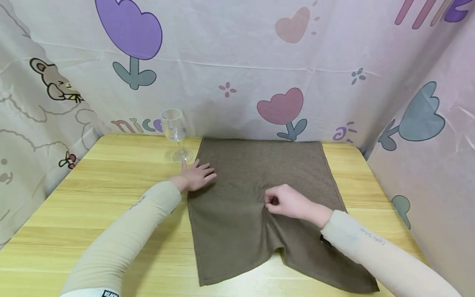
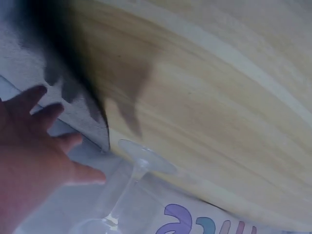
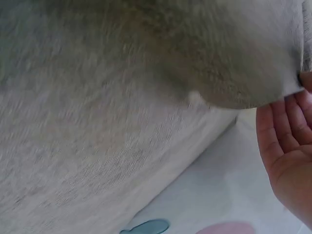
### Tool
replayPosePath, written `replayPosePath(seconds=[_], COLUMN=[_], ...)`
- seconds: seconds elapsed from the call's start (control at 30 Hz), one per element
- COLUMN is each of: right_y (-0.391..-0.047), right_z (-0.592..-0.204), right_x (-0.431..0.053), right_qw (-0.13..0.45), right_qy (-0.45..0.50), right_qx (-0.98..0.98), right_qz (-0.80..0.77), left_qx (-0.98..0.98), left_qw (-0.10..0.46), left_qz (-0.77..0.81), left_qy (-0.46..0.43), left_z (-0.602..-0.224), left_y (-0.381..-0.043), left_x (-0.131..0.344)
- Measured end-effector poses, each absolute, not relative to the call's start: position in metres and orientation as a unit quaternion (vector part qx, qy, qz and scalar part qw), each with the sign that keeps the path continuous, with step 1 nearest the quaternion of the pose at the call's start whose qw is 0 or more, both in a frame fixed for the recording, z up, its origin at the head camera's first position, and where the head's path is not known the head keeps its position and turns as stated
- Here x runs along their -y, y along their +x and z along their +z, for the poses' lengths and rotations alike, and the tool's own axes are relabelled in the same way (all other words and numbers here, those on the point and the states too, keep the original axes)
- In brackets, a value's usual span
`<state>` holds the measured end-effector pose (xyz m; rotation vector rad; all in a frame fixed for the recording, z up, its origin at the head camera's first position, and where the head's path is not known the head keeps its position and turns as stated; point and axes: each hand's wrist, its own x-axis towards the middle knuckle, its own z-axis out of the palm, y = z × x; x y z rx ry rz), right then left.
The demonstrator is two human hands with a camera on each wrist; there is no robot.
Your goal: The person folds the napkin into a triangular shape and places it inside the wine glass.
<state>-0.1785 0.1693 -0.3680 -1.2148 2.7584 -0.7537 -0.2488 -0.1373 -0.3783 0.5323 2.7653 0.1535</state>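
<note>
A brown cloth point(image 1: 230, 231) lies spread on the wooden table, its middle pulled up into a ridge that lifts part of the front edge. My right hand point(image 1: 287, 202) pinches the cloth at the top of that ridge; in the right wrist view the raised fabric point(image 3: 234, 73) meets the thumb and fingers of this hand point(image 3: 287, 151). At the cloth's left edge, my left hand point(image 1: 193, 176) has its fingers spread and holds nothing. Whether it touches the fabric I cannot tell. Just beyond its fingers stands an upright clear wine glass point(image 1: 174, 128), its foot point(image 2: 146, 157) on the wood.
The pale wooden table point(image 1: 111, 177) extends left of the cloth, with a narrower strip on the right. A printed fabric curtain point(image 1: 208, 49) with flowers and hearts hangs behind the table and along both sides.
</note>
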Motion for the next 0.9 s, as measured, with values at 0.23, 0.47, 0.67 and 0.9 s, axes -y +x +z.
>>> replayPosePath(seconds=[0.23, 0.47, 0.67, 0.9], right_y=[-0.195, -0.204, -0.206, -0.210], right_z=[-0.368, -0.377, -0.378, -0.376], right_x=[-0.188, -0.200, -0.201, -0.209], right_qw=[-0.043, -0.042, -0.033, -0.044], right_qy=[-0.306, -0.275, -0.277, -0.273], right_qx=[-0.912, -0.933, -0.937, -0.943], right_qz=[-0.270, -0.231, -0.208, -0.187], left_qx=[-0.961, -0.920, -0.916, -0.917], left_qw=[0.176, 0.178, 0.239, 0.275], left_qz=[0.052, 0.127, 0.070, 0.043], left_qy=[0.208, 0.325, 0.314, 0.285], left_z=[-0.375, -0.367, -0.365, -0.351], left_y=[-0.249, -0.251, -0.250, -0.251], left_x=[0.136, 0.127, 0.121, 0.118])
